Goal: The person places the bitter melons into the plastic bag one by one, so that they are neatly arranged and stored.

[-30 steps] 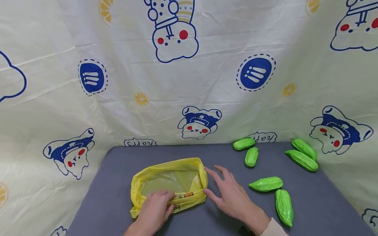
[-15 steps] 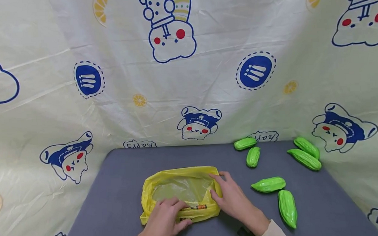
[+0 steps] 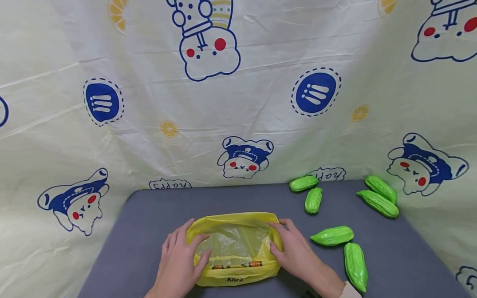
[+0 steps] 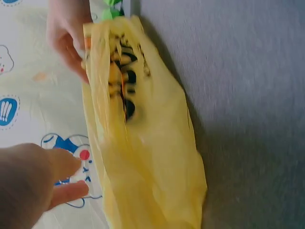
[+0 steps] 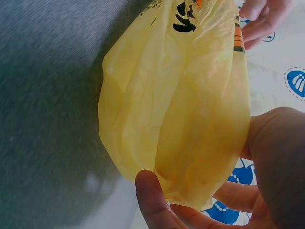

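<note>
A yellow plastic bag [image 3: 237, 273] lies on the dark grey table with its mouth gaping upward, black "KIDS" lettering on its near side. At its left end is my left hand [image 3: 178, 256], fingers spread, thumb and forefinger over the opening. In the left wrist view that thumb and forefinger stand apart from the bag's wall. My right hand [image 3: 296, 251] holds the bag's right end, with thumb and forefinger over the rim and other fingers outside. The right wrist view shows its fingertips [image 5: 147, 183] against the bag's outside.
Several green ridged gourds, like bitter melons, lie right of the bag: a pointed one [image 3: 332, 236], one near the front [image 3: 355, 267], a short one [image 3: 313, 201] and others along the back edge. A printed cloth [image 3: 142, 144] hangs behind the table [image 3: 153, 206].
My left hand has let go of the bag's near rim and moved to its left end. My right hand has reached over the right rim. The bag has shifted right and nearer.
</note>
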Tool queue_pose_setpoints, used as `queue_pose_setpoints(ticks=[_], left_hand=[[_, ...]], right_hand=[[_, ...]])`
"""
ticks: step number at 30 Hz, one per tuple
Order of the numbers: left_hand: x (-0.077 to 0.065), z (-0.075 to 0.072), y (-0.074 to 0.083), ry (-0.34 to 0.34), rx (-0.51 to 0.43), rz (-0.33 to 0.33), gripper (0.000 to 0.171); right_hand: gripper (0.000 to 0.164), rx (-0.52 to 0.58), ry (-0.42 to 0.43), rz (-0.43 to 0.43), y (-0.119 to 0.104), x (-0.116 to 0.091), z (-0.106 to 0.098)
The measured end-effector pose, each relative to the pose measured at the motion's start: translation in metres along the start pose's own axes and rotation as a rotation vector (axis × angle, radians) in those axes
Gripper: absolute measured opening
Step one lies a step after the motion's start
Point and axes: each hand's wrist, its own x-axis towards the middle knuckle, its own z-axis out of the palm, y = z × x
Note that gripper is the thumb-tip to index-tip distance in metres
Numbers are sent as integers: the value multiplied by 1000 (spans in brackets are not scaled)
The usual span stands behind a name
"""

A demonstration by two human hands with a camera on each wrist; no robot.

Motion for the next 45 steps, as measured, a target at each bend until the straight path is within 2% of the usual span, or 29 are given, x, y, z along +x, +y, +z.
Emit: queue_pose_setpoints(ticks=[3,7,10,14,18,28,33,38,45], left_hand=[[2,-1,-6,-37,-9,-74,37],[5,0,-10,-127,-93,-158,45],[8,1,-11,-186,-157,-200,50],[12,5,-11,-241,-194,-227,55],[13,9,-11,-264,-212,-224,59],[17,20,-11,-245,-256,-154,64],[16,21,-13,-257,-252,-154,64],[16,24,-15,-266,-269,-148,62],[15,25,-20,-240,-277,-133,63]], right_hand=[[53,-1,2,3,3,-2,-3],[53,-9,2,19,10,-5,-7],[53,-8,-5,31,14,-7,-10],[54,8,-27,45,19,-7,-15],[54,7,-28,45,23,-8,-18],[52,-6,24,23,30,-13,-20],[51,9,27,61,29,-20,-21],[53,-13,53,96,32,-26,-30],[54,-109,123,45,47,-26,-49]])
